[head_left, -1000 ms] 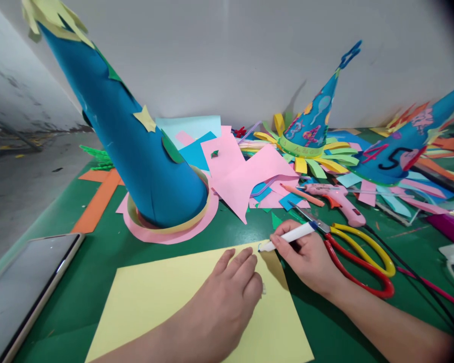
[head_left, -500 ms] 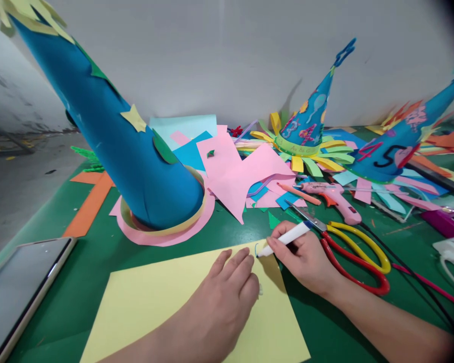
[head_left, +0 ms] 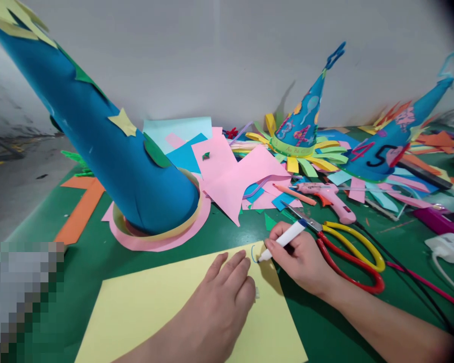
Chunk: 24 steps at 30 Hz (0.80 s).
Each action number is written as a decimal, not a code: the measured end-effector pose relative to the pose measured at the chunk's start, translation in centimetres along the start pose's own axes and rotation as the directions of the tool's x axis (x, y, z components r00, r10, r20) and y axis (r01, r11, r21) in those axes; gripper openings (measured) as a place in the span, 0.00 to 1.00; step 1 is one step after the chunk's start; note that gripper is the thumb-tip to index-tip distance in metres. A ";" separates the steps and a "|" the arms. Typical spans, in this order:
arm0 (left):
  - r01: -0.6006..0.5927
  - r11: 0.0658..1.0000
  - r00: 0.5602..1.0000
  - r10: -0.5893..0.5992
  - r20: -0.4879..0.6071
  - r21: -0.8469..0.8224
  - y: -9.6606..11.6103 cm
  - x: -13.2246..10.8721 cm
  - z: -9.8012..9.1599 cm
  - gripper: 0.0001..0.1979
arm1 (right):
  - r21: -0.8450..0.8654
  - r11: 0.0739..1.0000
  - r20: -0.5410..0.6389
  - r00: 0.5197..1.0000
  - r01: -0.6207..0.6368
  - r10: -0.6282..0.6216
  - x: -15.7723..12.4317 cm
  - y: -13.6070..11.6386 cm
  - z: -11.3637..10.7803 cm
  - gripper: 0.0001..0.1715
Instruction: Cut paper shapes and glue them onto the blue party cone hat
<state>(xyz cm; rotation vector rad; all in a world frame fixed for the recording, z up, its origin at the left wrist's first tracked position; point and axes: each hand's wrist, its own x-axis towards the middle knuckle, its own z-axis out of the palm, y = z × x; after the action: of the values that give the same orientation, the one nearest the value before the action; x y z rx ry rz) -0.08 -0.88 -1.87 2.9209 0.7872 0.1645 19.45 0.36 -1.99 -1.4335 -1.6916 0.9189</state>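
A yellow sheet of paper (head_left: pixel 144 307) lies on the green table in front of me. My left hand (head_left: pixel 221 297) rests flat on it, fingers stretched out. Near the sheet's far right corner, my right hand (head_left: pixel 302 257) grips a white marker (head_left: pixel 283 241) whose tip touches the paper. A short curved blue line shows beside the tip. Just right of my right hand lie scissors (head_left: pixel 357 272) with red and yellow handles. Beyond the sheet stands a tall blue paper cone hat (head_left: pixel 136 171) with a pink brim, a star and yellow strips.
Pink paper scraps (head_left: pixel 230 176) lie behind the sheet, beside a pink glue gun (head_left: pixel 335 199). Two decorated blue cone hats, one of them fringed (head_left: pixel 304 121), stand at the back right. A white charger (head_left: pixel 448 247) with its cable sits at the right. Orange strips (head_left: pixel 79 212) lie left.
The blue line by the marker tip has grown longer and more curved. The marker tip has moved slightly down along the paper. My left hand stays on the sheet.
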 end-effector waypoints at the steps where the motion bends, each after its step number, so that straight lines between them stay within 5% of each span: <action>1: 0.000 1.000 1.000 0.000 -0.007 -0.001 0.0 0.0 0.0 0.12 | -0.001 1.000 0.005 1.000 -0.002 0.002 0.0 0.0 0.0 0.11; 11: -0.026 0.998 1.000 0.026 0.004 0.056 0.0 -0.1 0.3 0.13 | 0.024 1.000 -0.013 1.000 -0.006 0.006 -0.1 0.0 -0.1 0.11; 18: -0.014 0.998 1.000 0.013 0.004 0.061 0.0 -0.1 0.2 0.12 | 0.389 0.921 -0.182 0.980 -0.003 0.080 0.8 1.3 -0.7 0.11; 24: -0.021 0.997 0.997 0.026 -0.069 0.071 0.0 0.2 -0.1 0.12 | 0.355 0.934 -0.046 0.998 -0.029 0.048 0.6 0.5 -1.2 0.04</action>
<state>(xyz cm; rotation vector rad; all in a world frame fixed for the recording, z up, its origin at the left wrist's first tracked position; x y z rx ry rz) 0.10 -0.74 -1.75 3.0060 0.7850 0.2474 20.66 1.08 -1.76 -1.2378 -1.3762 1.1315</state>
